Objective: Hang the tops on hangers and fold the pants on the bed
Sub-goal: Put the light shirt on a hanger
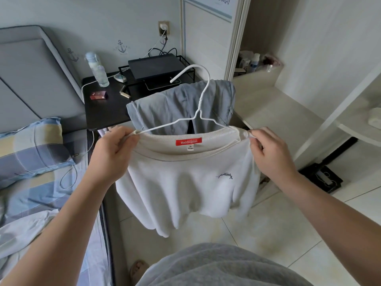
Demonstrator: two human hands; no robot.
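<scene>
A cream sweatshirt (185,182) with a red neck label hangs in the air in front of me on a white wire hanger (203,96), whose hook points up and left. My left hand (112,150) grips the left shoulder of the sweatshirt together with the hanger's arm. At the right shoulder seam, my right hand (272,153) pinches the fabric. Grey-blue pants (177,108) lie draped over the edge of the black bedside table (103,112) behind the hanger. The bed (31,193) with blue checked bedding is at the left.
On the bedside table stand a water bottle (97,69), a small red box (99,95) and a black wire rack with a black device (153,66). An open wardrobe (278,83) with pale shelves is at the right. A black stand (321,176) sits on the tiled floor.
</scene>
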